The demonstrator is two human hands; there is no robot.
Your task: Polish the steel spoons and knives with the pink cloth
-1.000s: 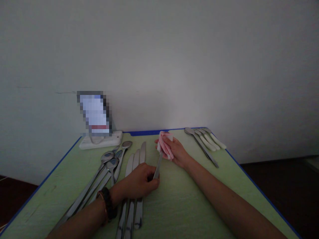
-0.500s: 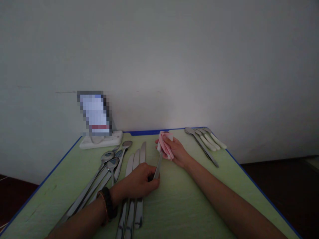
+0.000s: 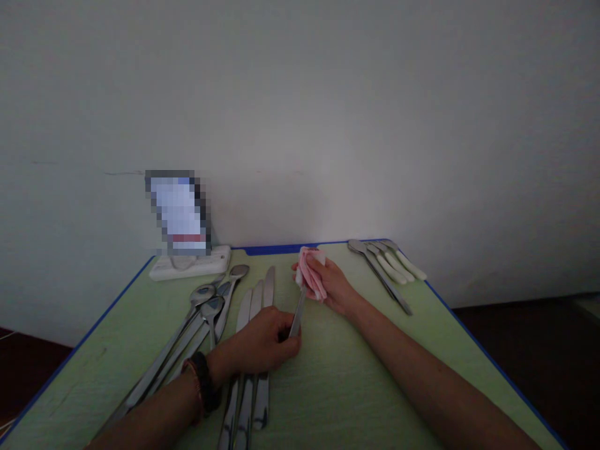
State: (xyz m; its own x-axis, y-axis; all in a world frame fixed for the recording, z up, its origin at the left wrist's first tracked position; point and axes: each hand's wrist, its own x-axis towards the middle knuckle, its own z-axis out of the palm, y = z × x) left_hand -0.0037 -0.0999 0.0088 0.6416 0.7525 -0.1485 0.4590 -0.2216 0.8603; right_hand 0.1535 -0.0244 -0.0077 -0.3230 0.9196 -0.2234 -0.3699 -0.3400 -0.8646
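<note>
Fingers of my left hand (image 3: 262, 340), lower centre of the frame, are clamped on a thin metal utensil (image 3: 297, 315), while those of my right hand (image 3: 334, 284), just right of centre, are closed around a folded pink and white cloth (image 3: 309, 272). The widest thing before me is a pale wall (image 3: 328, 112), filling the upper half. Below it spreads my green worktop (image 3: 347, 381), with blue along its edges. On it, left of centre, I have a heap of long-handled spoons (image 3: 212, 306), some overlapping, their handles running to the lower left under my forearm. Three knives (image 3: 255, 301) lie side by side near the centre, blades pointing up the frame; my left hand crosses over their middles, and I cannot tell whether it touches them. A lit screen, its detail blurred out, leans at centre left above a white block (image 3: 164, 269). Pale-handled cutlery (image 3: 392, 269) lies right of centre by the far edge, just beside metal spoons. Smaller is the cloth, wrapped about the utensil's upper end, which I cannot see. A dark bracelet (image 3: 203, 381) circles my left wrist.
</note>
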